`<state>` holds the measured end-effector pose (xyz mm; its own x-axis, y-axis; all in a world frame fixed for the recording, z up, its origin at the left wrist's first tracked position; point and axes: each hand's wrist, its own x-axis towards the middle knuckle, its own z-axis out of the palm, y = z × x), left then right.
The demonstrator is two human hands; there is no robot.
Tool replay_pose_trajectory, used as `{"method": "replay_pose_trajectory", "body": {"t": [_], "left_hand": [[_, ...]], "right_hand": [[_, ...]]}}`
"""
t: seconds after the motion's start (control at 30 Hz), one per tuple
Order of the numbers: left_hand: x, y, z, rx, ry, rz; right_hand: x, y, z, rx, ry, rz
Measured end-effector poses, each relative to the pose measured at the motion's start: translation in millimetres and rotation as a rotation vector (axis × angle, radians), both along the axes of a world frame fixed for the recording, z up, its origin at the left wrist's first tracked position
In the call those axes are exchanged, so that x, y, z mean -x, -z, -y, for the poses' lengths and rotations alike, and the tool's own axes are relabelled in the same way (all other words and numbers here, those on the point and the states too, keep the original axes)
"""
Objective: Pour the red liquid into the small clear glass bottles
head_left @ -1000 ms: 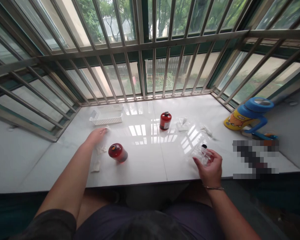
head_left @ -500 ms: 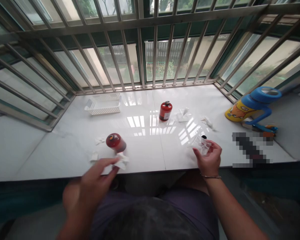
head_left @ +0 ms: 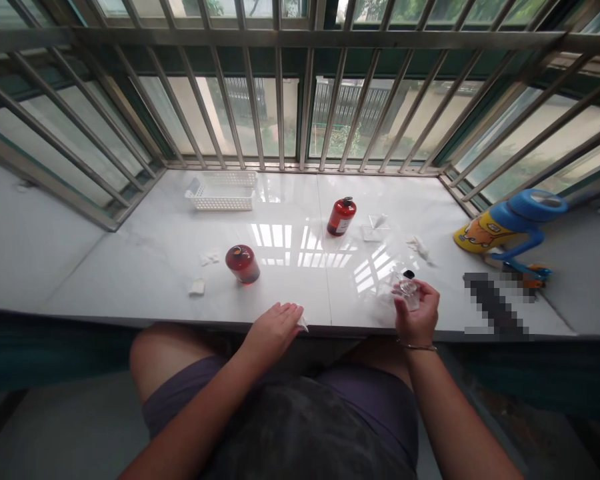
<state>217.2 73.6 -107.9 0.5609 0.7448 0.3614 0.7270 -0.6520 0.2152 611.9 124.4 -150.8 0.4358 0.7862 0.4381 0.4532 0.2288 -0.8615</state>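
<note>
My left hand (head_left: 274, 328) lies palm down at the table's front edge, fingers close together over a crumpled white tissue (head_left: 303, 323) that pokes out beyond the fingertips. In my right hand (head_left: 418, 312) is a small clear glass bottle (head_left: 409, 296), held above the front right of the table with the thumb on its near side. A black cap (head_left: 409, 274) shows just beyond it. The nearest thing beyond my left hand is a red-brown bottle (head_left: 243, 265) with an open neck. Farther back stands a second red bottle (head_left: 341, 217) with a pale label and a dark top.
A white perforated basket (head_left: 223, 203) sits at the back left. Tissue scraps (head_left: 197, 287) lie on the left, and a crumpled tissue (head_left: 419, 249) on the right. A clear square object (head_left: 375, 230) stands near the rear bottle. A blue-and-yellow flask (head_left: 505, 220) is far right. Metal bars (head_left: 309, 100) close the back.
My left hand has moved right with the tissue, from beside the near red-brown bottle down onto the table edge. My right hand still holds the clear bottle. The view has shifted slightly.
</note>
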Motion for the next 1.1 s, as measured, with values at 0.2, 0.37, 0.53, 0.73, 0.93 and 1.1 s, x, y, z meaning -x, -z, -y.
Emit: {"method": "replay_pose_trajectory", "body": {"t": [0.2,0.37,0.53,0.73,0.93,1.1], "left_hand": [[-10,23.5,17,-0.102,-0.044,-0.232],[-17,29.2,20,-0.085,-0.053,-0.294],[-27,28.7,20,-0.057,-0.063,-0.307],[-58,29.1,14,-0.041,-0.065,-0.285],[-99,27.1,8,-0.068,0.018,-0.276],[-124,25.8,3,-0.056,0.050,-0.277]], "right_hand": [[-2,2.0,-1,0.018,0.032,0.043],[-2,1.9,-1,0.028,0.041,0.057],[-2,0.5,-1,0.032,0.046,0.060],[1,-1.5,0,0.023,0.057,0.023],[3,-2.2,-1,0.003,0.065,-0.007],[4,-2.8,-1,-0.006,0.068,-0.023]]}}
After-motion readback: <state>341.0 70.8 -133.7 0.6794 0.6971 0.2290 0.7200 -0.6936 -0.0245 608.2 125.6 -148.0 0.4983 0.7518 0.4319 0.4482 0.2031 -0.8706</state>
